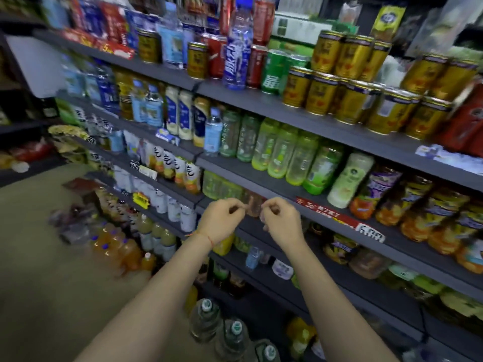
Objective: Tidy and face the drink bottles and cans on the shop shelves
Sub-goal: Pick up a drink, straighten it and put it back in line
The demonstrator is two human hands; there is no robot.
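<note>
A brown bottle (253, 205) is standing straight up at the front edge of a dark shelf (287, 194), top pointing up. It is blurry. The left hand (219, 220) and right hand (281, 222) are curling their fingers on each side of it, but I cannot tell if they are holding it.

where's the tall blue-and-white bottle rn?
Head view, top centre: the blue-and-white bottle stands at the front edge of the upper shelf, between red cans on its left and a green can on its right.
</note>
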